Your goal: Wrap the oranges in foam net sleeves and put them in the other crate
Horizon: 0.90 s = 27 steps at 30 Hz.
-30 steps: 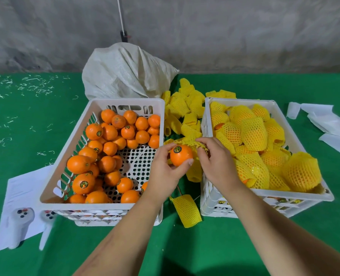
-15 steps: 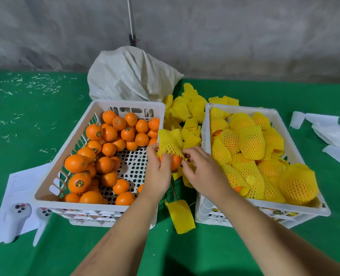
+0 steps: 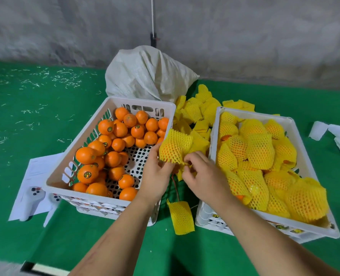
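Between 2 crates, 2 hands hold 1 sleeved orange.

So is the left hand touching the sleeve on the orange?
Touching. The head view shows the left hand fingers curled against the sleeve lower left edge, no gap between them.

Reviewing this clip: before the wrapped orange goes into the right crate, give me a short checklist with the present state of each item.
1. Sleeve over the orange: ok, net covers the visible side.
2. Bottom edge pulled closed: cannot tell, the hands hide it.
3. Left hand holds the fruit: ok, fingers grip its lower left.
4. Right hand on the sleeve: ok, it pinches the lower edge.
5. Room in the right crate: cannot tell, wrapped fruit hides its floor.
6. Spare sleeves at hand: ok, a pile lies between the crates.
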Each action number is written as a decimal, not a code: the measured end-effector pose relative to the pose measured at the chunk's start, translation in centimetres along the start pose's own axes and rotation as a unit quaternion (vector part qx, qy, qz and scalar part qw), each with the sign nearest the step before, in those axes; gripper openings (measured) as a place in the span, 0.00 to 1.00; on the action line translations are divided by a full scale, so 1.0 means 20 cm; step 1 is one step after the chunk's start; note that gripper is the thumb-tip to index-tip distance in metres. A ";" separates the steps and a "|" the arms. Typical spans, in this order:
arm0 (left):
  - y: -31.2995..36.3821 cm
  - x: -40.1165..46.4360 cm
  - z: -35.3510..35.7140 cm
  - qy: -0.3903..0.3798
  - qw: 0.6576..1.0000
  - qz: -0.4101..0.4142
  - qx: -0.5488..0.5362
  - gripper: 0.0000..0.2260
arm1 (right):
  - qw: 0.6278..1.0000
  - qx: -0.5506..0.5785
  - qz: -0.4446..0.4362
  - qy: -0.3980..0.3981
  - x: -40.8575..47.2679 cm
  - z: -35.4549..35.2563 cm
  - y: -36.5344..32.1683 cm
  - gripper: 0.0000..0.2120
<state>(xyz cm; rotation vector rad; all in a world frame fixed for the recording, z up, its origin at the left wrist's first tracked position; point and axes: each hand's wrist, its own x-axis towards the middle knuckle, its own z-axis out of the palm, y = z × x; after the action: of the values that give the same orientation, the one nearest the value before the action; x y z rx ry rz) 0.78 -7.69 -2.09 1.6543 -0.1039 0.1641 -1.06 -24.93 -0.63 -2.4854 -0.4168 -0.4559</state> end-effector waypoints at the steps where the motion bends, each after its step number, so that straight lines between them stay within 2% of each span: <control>1: 0.00 0.00 0.01 -0.008 1.000 0.004 0.027 0.19 | 1.000 0.008 0.007 0.002 0.00 0.00 0.00 0.08; 3: -0.01 -0.01 0.03 -0.036 0.998 -0.004 0.053 0.22 | 0.999 0.023 0.024 0.009 0.00 -0.01 0.00 0.12; 5: -0.02 0.00 0.02 -0.077 0.996 -0.019 0.039 0.30 | 0.998 0.037 0.045 0.019 -0.01 -0.03 -0.01 0.15; 7: -0.03 0.00 0.01 -0.115 0.993 -0.012 0.033 0.34 | 0.997 0.055 0.051 0.025 -0.01 -0.03 -0.02 0.15; 9: -0.02 0.01 0.01 -0.122 0.992 0.003 0.028 0.30 | 0.995 0.080 0.050 0.031 -0.01 -0.04 -0.01 0.11; 12: -0.01 0.01 0.02 -0.080 0.997 0.014 0.013 0.25 | 0.994 0.103 0.019 0.033 -0.01 -0.03 0.00 0.06; 15: 0.00 0.02 0.03 -0.049 0.999 0.021 -0.008 0.24 | 0.994 0.104 0.021 0.020 -0.01 -0.02 0.00 0.07; 17: 0.00 0.02 0.03 -0.053 0.998 0.017 -0.020 0.24 | 0.988 0.138 0.070 0.011 -0.02 -0.02 0.00 0.13; 20: -0.03 0.03 0.02 -0.070 0.997 0.006 -0.026 0.29 | 0.978 0.183 0.097 0.003 -0.01 -0.04 -0.01 0.23; 24: -0.06 0.03 0.01 -0.132 0.991 0.017 0.014 0.34 | 0.981 0.126 0.145 -0.010 0.02 -0.05 -0.04 0.33; 27: -0.05 0.04 0.00 -0.142 0.989 0.015 0.030 0.36 | 0.975 0.122 0.186 -0.025 0.03 -0.06 -0.05 0.42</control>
<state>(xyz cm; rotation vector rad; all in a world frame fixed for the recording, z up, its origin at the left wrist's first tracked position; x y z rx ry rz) 1.81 -7.53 -3.02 1.7281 -0.3440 -0.0473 -1.13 -24.62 1.02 -2.2681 -0.0180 -0.1772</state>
